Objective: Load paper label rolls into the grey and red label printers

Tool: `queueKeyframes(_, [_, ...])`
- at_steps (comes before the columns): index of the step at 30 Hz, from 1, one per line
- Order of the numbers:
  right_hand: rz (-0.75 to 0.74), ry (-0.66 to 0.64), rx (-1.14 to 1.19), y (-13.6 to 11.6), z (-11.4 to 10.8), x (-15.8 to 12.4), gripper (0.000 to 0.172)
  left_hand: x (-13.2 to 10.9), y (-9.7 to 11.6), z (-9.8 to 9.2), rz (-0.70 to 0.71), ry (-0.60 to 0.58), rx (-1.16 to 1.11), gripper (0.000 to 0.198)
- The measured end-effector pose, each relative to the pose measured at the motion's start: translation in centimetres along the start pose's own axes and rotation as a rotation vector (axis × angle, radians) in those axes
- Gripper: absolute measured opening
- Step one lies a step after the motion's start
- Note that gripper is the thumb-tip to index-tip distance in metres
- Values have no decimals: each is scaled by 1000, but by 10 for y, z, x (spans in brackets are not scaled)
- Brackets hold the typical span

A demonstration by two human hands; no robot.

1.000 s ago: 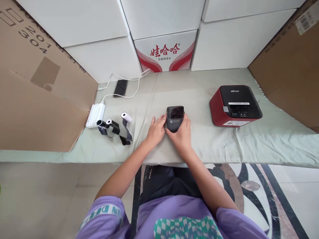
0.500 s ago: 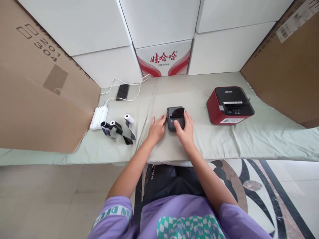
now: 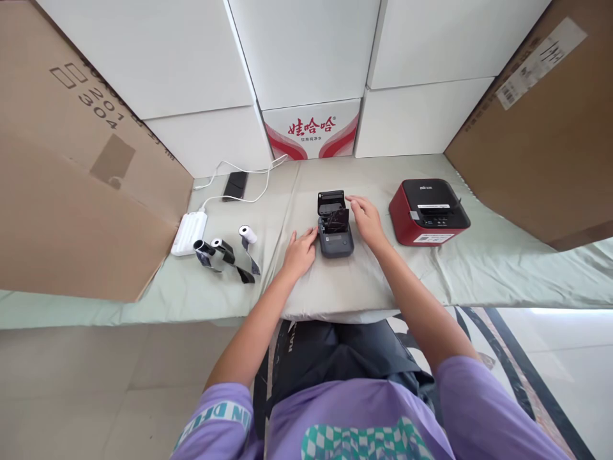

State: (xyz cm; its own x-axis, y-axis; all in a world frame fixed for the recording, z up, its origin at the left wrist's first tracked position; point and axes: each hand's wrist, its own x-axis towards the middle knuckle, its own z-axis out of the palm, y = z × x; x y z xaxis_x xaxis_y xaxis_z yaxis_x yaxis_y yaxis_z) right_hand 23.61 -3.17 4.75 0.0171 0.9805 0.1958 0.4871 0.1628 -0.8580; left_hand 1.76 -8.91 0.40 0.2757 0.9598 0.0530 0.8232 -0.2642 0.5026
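Observation:
A small dark label printer stands on the cloth-covered table in front of me, its lid swung up and back. Black paper sticks up out of its paper bay. My left hand lies on the cloth with fingers spread, the fingertips against the printer's left side. Beside the raised lid is my right hand, fingers loosely extended and the fingertips close to the lid's right edge. It does not grip anything that I can see.
Several paper rolls stand at left near a white power strip with a white cable. A black phone-like slab lies behind them. At right sits a red-and-black printer. Cardboard and white boxes wall the table.
The printer's lid has opened upward, showing the bay inside. My right hand has gone from the printer's top to beside the lid. My left hand stays at its left side.

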Motion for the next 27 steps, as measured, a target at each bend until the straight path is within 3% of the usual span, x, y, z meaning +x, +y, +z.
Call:
queueKeyframes(2, [-59, -11, -145, 3, 1, -1, 38, 0, 0, 0, -1, 0, 5, 73])
queueKeyframes(5, [-55, -205, -404, 0, 1, 4, 23, 0, 0, -1, 0, 0, 3, 72])
queueKeyframes(8, [-8, -363, -598, -9, 2, 14, 31, 1, 1, -2, 1, -8, -7, 72])
queueKeyframes(10, [18, -398, -658, -14, 3, 18, 36, 1, 1, -3, 2, -14, -15, 71])
queueKeyframes(14, [54, -422, -682, -19, 6, 22, 41, 1, 2, -4, -1, -14, -40, 70])
queueKeyframes(20, [53, -421, -699, -22, 7, 25, 32, 0, 0, -3, 21, 1, -67, 69])
queueKeyframes(24, [-40, -321, -627, -32, -12, 28, 39, 0, 1, -2, 15, -2, -67, 69])
queueKeyframes(27, [-160, -248, -410, -60, -30, 23, 35, 2, 0, 1, 24, 20, -60, 67])
